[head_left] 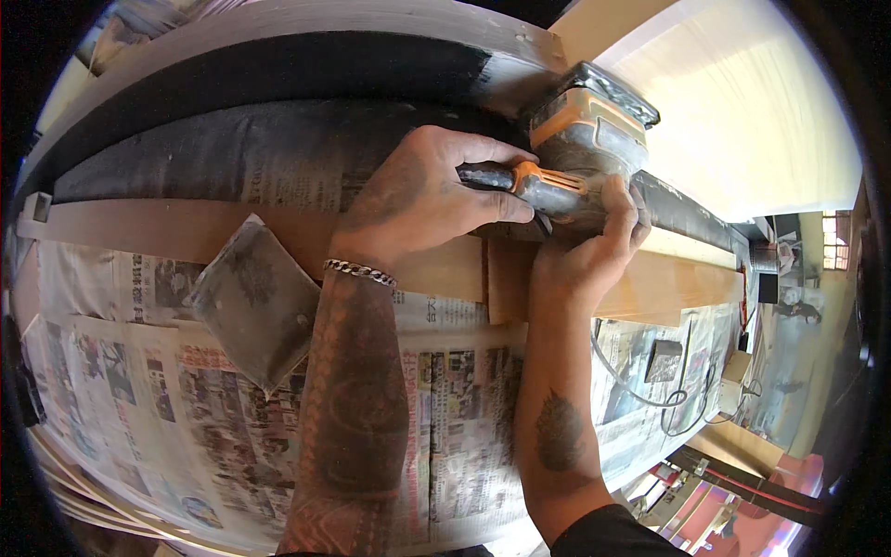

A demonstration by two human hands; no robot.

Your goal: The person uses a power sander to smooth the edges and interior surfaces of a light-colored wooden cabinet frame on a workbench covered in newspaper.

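A dusty orange and black power sander [587, 135] is in both my hands, its flat dark pad facing away from me beside a pale upright board. My left hand [441, 186] wraps around its black and orange handle, the fingers partly hidden behind it. My right hand [594, 241] closes round the near end of the sander body. I cannot tell whether the pad touches the work. Below and behind the sander runs a long curved dark panel [195, 148], with a pale board [306, 23] along its far side.
Newspaper [464, 418] covers the table. Wooden strips [631, 288] lie across it beneath my wrists. A square dusty grey sheet [258, 302] rests left of my left forearm. To the right are a small dark block [663, 361] and a looping grey cord [640, 397].
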